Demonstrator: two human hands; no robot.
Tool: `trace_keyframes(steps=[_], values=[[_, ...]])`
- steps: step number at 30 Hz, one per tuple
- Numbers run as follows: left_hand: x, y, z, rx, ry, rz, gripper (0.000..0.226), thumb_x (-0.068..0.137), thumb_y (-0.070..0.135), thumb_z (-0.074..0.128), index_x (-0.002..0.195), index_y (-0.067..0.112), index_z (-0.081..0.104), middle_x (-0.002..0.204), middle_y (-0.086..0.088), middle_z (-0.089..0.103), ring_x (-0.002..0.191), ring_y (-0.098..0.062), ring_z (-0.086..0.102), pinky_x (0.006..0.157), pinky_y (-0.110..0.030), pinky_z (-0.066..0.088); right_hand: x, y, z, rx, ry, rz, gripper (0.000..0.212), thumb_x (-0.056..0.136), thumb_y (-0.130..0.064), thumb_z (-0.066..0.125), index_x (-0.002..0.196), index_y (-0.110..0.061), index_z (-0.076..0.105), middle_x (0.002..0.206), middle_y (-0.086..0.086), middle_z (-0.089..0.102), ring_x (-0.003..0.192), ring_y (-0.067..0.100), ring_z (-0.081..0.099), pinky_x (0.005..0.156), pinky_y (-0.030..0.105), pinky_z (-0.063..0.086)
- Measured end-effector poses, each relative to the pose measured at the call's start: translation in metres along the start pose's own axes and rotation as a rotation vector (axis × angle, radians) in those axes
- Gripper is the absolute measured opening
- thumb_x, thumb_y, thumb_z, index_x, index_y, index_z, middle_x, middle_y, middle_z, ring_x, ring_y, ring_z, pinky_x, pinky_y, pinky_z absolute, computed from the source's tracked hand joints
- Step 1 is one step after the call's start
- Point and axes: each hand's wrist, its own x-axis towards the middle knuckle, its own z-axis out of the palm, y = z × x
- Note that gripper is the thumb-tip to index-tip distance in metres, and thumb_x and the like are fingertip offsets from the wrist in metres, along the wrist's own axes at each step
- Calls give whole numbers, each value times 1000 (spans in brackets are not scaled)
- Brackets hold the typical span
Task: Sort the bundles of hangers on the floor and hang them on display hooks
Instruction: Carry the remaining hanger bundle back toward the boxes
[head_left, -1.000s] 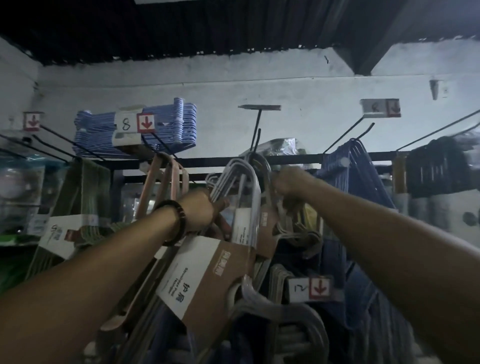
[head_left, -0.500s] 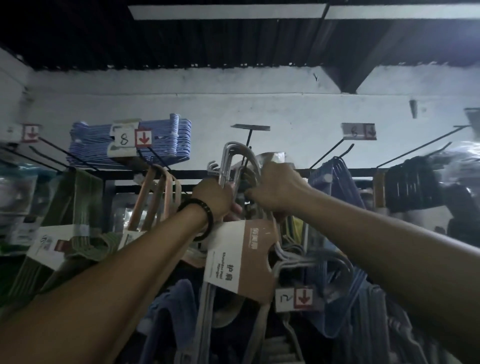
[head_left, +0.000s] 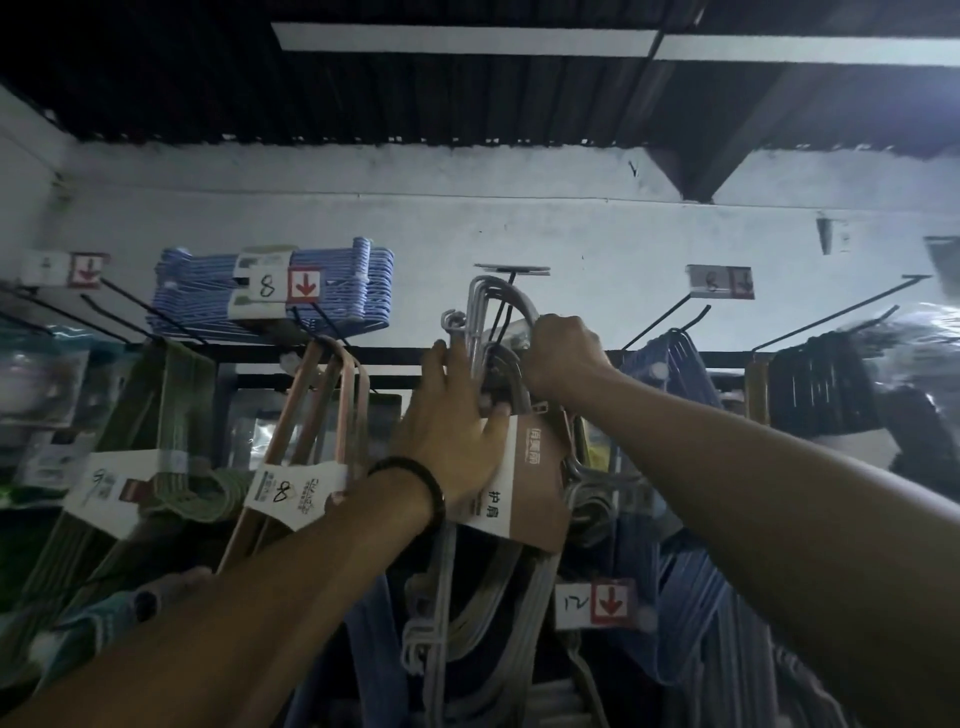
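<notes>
Wall (head_left: 467, 234): pale, fills the upper background beneath a dark ceiling; display hooks jut from it in a row.

Blue hangers (head_left: 270, 283): stack lying flat at 10 o'clock, tagged "8" with a red arrow.

Green hangers (head_left: 171, 415): hanging at 9 o'clock, paper band around them.

Pink hangers (head_left: 332, 410): hanging just left of centre, band marked "8".

Grey hanger bundle (head_left: 483, 332): at centre, with a brown and white card sleeve (head_left: 524, 478) around its neck. Its hook ends now reach up at 12 o'clock to the black display hook (head_left: 501, 306); half a second ago they sat lower, clear of that hook's tip. Whether they are fully over the hook cannot be told.

Left hand (head_left: 452, 431): wrist with a dark bracelet (head_left: 415, 480). Fingers spread flat against the bundle's neck and the sleeve, pressing rather than gripping; earlier it was curled round the bundle.

Right hand (head_left: 563, 353): closed tight round the curved tops of the grey hooks at 1 o'clock, raised higher than before.

Price tag (head_left: 595, 603): at 5 o'clock, red arrow, on a lower hook.
</notes>
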Motion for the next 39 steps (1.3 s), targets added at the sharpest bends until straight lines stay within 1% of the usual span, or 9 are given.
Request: trace_keyframes(steps=[4, 9, 16, 21, 27, 30, 33, 36, 39], values=[[-20, -18, 19, 92, -177, 86, 92, 94, 58, 55, 162, 36, -2, 169, 13, -5, 152, -32, 29, 113, -55, 44, 4, 14, 25, 49, 9, 63, 22, 100, -15, 60, 114, 1, 66, 98, 15, 66, 73, 22, 56, 61, 27, 47], [-23, -30, 37, 417, -242, 63, 89, 94, 52, 55, 162, 28, 3, 171, 6, 0, 150, -32, 29, 107, -53, 48, 24, 18, 53, 19, -59, 72, 26, 98, -8, 62, 120, 4, 62, 108, 19, 62, 94, 31, 67, 75, 35, 58], [-25, -57, 80, 601, -348, 14, 95, 96, 43, 50, 163, 17, -13, 171, -3, -19, 159, -35, -8, 124, -60, 16, 38, 36, 105, -84, -164, 106, 31, 98, -15, 61, 125, 0, 59, 120, 18, 65, 107, 35, 68, 86, 48, 54], [-20, -65, 93, 632, -322, -17, 104, 91, 49, 55, 164, 14, -12, 171, -7, -18, 159, -32, -11, 126, -58, 13, 54, 48, 125, 38, -171, 103, 26, 99, -28, 58, 99, -2, 60, 86, 12, 64, 76, 32, 70, 76, 49, 61], [-20, -49, 79, 742, -367, -15, 98, 96, 42, 54, 164, 17, -12, 172, -5, -17, 158, -29, -18, 129, -56, 2, 29, 57, 114, 73, -119, 46, 73, 100, -59, 46, 143, -1, 37, 112, 16, 69, 96, 37, 69, 75, 42, 51], [-31, -32, 42, 713, -275, 48, 87, 92, 40, 57, 163, 22, 11, 171, -7, 9, 159, -33, 4, 128, -53, 12, -7, 45, 79, 74, -41, -40, 61, 99, -50, 50, 140, -10, 30, 112, 15, 67, 98, 38, 68, 72, 42, 49], [-69, -22, -12, 615, -105, 76, 55, 84, 44, 54, 137, 31, 49, 139, 1, 52, 131, -25, 47, 110, -44, 43, -51, 17, 46, 178, 38, -191, 55, 95, -46, 51, 135, -13, 36, 117, 14, 63, 102, 39, 67, 77, 47, 58], [-127, -17, -72, 564, -130, -25, 30, 83, 44, 50, 111, 37, 59, 116, 6, 56, 108, -25, 56, 87, -42, 52, -97, -23, 24, 339, -8, -348, 37, 94, -39, 54, 120, -13, 49, 114, 16, 65, 102, 41, 66, 80, 45, 57], [-204, -18, -142, 541, -211, -161, 19, 84, 38, 56, 101, 34, 64, 111, 6, 57, 94, -24, 61, 80, -38, 55, -163, -81, 15, 474, -131, -469, 40, 97, -38, 58, 129, -15, 50, 111, 12, 65, 98, 36, 65, 78, 39, 53]])
